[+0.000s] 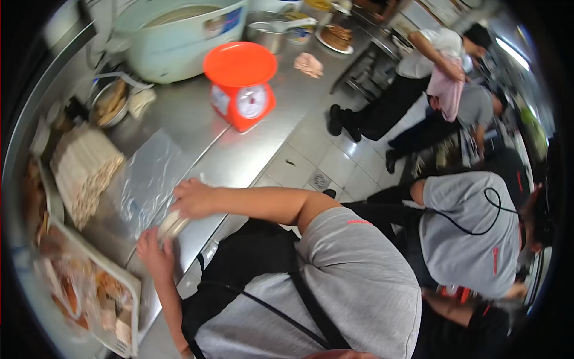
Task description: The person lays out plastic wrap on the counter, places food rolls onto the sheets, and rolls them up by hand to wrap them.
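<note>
Over the front edge of the steel counter, a small bundle of pale rolls lies between my hands. My right hand closes round its far end, while the fingers of my left hand grip its near end. Motion blur hides the rolls' exact kind. Just beyond my hands, a clear plastic bag is spread flat on the counter. To its left stands a stack of similar pale, long rolls, piled in layers with their ends facing me.
An orange-red kitchen scale stands beyond the bag, near a large pale green tub. A white basket holding bagged food is at lower left. A metal bowl sits behind the stack. Several co-workers stand at right.
</note>
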Demonstrator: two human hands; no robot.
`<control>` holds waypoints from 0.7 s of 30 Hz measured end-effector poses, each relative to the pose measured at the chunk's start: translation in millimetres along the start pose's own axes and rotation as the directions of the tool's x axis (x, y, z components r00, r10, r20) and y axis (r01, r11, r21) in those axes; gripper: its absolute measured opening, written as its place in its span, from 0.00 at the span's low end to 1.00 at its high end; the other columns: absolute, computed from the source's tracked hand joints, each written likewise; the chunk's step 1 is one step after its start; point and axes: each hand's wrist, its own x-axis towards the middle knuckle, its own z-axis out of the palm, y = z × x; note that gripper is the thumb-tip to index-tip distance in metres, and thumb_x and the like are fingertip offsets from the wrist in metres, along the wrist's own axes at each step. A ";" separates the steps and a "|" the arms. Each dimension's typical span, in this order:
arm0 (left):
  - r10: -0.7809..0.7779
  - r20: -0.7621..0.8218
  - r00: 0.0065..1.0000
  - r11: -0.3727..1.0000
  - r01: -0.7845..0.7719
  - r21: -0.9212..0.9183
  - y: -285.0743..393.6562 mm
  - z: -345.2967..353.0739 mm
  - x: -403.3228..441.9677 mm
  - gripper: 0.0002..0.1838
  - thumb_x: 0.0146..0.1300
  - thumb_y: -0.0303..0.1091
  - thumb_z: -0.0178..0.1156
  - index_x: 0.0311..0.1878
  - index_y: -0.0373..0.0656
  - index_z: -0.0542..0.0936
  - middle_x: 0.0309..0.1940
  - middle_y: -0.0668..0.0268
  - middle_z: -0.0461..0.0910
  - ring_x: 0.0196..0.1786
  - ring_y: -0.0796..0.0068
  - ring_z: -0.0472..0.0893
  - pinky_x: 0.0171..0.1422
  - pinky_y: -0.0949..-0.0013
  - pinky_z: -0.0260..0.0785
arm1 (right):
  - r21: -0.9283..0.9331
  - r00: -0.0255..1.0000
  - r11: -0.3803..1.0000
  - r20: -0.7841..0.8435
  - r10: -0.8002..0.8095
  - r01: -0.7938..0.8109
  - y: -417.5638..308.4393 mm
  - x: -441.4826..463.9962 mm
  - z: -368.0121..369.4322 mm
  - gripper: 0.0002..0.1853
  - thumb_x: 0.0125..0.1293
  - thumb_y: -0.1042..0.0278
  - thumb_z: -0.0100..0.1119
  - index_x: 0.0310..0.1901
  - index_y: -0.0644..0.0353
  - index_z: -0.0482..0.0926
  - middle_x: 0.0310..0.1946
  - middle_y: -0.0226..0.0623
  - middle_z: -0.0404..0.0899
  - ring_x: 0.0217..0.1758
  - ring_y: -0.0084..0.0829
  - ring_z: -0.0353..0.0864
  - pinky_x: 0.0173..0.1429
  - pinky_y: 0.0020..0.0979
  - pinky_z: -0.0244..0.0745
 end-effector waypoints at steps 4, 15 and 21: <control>0.062 -0.005 0.998 0.992 -0.061 0.108 26.7 10.9 -3.3 0.29 0.44 0.34 0.63 0.53 0.42 0.71 0.47 0.54 0.69 0.52 0.51 0.67 0.57 0.52 0.56 | -0.208 0.968 0.978 -0.240 -0.067 0.016 -14.1 -27.7 -4.2 0.28 0.44 0.49 0.64 0.49 0.50 0.73 0.37 0.31 0.68 0.45 0.33 0.65 0.49 0.35 0.57; 0.066 0.178 0.982 0.998 -0.066 -0.003 3.8 2.2 21.2 0.13 0.58 0.35 0.51 0.43 0.40 0.76 0.39 0.55 0.73 0.44 0.54 0.71 0.48 0.55 0.60 | -0.001 0.999 1.000 -0.029 0.019 -0.019 6.7 -2.8 11.9 0.18 0.50 0.46 0.57 0.35 0.50 0.79 0.36 0.30 0.73 0.43 0.30 0.68 0.47 0.34 0.58; -0.002 0.312 0.950 0.999 -0.015 0.051 -5.3 -3.1 51.1 0.14 0.62 0.40 0.45 0.36 0.43 0.77 0.35 0.57 0.75 0.40 0.56 0.73 0.44 0.54 0.59 | -0.234 0.984 0.971 -0.178 -0.001 -0.041 -8.4 15.3 -8.6 0.15 0.51 0.49 0.58 0.34 0.49 0.78 0.39 0.32 0.73 0.45 0.32 0.67 0.49 0.38 0.58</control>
